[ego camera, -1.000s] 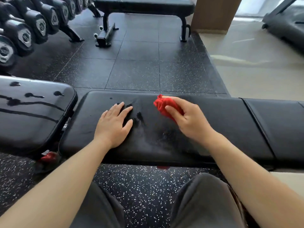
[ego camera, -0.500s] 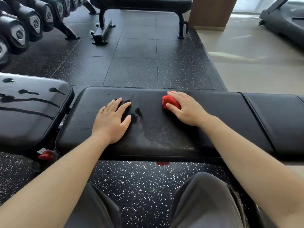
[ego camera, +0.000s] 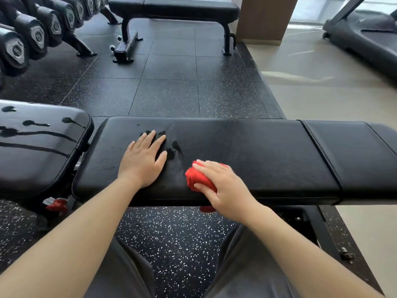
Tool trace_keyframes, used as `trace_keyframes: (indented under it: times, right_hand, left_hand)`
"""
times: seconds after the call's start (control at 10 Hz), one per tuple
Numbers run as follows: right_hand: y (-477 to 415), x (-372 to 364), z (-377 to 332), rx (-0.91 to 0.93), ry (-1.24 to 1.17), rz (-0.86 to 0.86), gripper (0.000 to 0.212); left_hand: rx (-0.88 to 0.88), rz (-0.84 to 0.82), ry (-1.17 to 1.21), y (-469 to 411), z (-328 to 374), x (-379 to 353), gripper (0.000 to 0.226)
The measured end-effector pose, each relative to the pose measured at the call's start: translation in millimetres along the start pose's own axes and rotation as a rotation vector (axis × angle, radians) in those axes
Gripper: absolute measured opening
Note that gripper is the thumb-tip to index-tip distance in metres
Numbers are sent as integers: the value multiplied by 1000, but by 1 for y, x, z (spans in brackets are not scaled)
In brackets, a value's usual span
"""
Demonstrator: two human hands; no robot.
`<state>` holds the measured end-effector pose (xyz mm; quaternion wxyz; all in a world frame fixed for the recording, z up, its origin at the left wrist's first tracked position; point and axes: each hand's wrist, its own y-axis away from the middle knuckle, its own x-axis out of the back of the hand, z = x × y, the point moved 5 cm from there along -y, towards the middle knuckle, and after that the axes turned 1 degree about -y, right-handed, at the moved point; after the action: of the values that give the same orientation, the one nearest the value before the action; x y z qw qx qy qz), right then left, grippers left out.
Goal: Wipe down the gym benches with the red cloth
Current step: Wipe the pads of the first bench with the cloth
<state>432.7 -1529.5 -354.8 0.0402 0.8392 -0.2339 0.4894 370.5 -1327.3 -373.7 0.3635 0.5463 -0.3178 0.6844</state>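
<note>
A long black padded bench [ego camera: 247, 145] runs across the view in front of me. My right hand [ego camera: 223, 188] grips a bunched red cloth [ego camera: 196, 179] and presses it on the pad near the bench's front edge. My left hand [ego camera: 142, 161] lies flat on the pad to the left, fingers straight, beside dark wet smears [ego camera: 175, 147]. A second black bench pad [ego camera: 36, 143] with dark streaks sits at the left. A third bench [ego camera: 174, 9] stands farther back.
A rack of dumbbells [ego camera: 32, 33] lines the far left. A treadmill [ego camera: 365, 39] stands at the far right on the pale floor. A wooden pillar [ego camera: 264, 18] rises behind. Black speckled rubber flooring [ego camera: 171, 91] lies between the benches. My knees are below the bench.
My right hand has dragged the red cloth from the far side of the pad toward the front edge. My left hand has stayed flat in place.
</note>
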Motion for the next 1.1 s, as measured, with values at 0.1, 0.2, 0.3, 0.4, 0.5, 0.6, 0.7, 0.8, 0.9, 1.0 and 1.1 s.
trace_keyframes:
  times: [0.1, 0.2, 0.3, 0.4, 0.5, 0.6, 0.7, 0.8, 0.9, 1.0, 1.1]
  right_hand:
    - [-1, 17, 0, -9, -126, 33, 48]
    - [-13, 52, 21, -76, -234, 181, 45]
    - [-16, 75, 48, -162, -189, 252, 38]
    - [-9, 57, 60, -238, -73, 173, 41]
    - [2, 28, 45, -217, -24, 153, 50]
    - [10, 9, 17, -173, -36, 167, 51]
    - [14, -3, -3, -118, -34, 156, 52]
    - [17, -16, -20, -49, -44, 57, 54]
    - [19, -22, -36, 36, -84, -12, 54]
    - [15, -8, -41, 51, -126, 13, 53]
    - [5, 19, -30, 37, -135, 150, 49]
  left_hand:
    - [-1, 11, 7, -1, -1, 0, 53]
    - [-2, 14, 15, -2, -2, -1, 53]
    - [-3, 14, 13, -3, -3, 0, 53]
    - [-7, 19, 14, -4, -2, 1, 53]
    - [-10, 25, 16, -4, -1, 1, 53]
    - [-10, 26, 11, -4, -2, 1, 53]
    - [-6, 29, 14, -4, -1, 1, 53]
    - [-9, 29, 20, -4, -1, 0, 53]
    - [-7, 27, 20, -3, -1, -1, 52]
    - [-9, 29, 10, -3, -1, 0, 52]
    - [-9, 23, 11, -3, -1, 1, 53]
